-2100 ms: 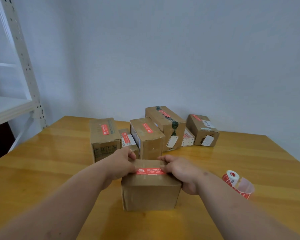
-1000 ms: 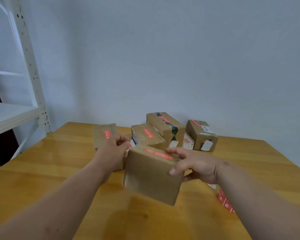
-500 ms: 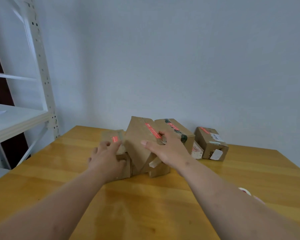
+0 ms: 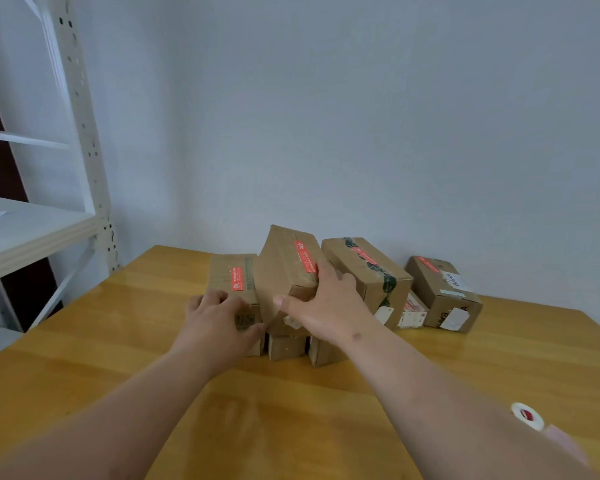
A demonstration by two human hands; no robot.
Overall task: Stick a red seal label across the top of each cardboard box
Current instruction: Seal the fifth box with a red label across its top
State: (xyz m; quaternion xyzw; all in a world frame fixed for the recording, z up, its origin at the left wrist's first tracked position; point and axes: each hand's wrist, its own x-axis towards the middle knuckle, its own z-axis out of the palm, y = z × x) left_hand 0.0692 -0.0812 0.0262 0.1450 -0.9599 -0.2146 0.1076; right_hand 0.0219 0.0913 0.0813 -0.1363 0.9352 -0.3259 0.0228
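Note:
A cardboard box (image 4: 284, 271) with a red seal label (image 4: 305, 256) across its top leans tilted on lower boxes (image 4: 286, 346) in a cluster at the far middle of the table. My right hand (image 4: 323, 303) grips its near right corner, thumb on the front face. Just to the left, my left hand (image 4: 219, 317) rests against the near end of a neighbouring box (image 4: 229, 271), which carries a red label too. A long box with dark tape (image 4: 364, 268) and a box at the far right (image 4: 440, 289) also show red labels. The label roll (image 4: 527, 415) lies at the lower right.
The wooden table (image 4: 84, 341) stands against a pale wall. A white metal shelf unit (image 4: 32, 230) stands to the left of the table. A small flat box with a white sticker (image 4: 413, 310) lies between the long box and the far right one.
The labelled box was lifted from the near table and carried forward onto the cluster. My left hand let go of it and moved to the left box. The view rose and shifted left.

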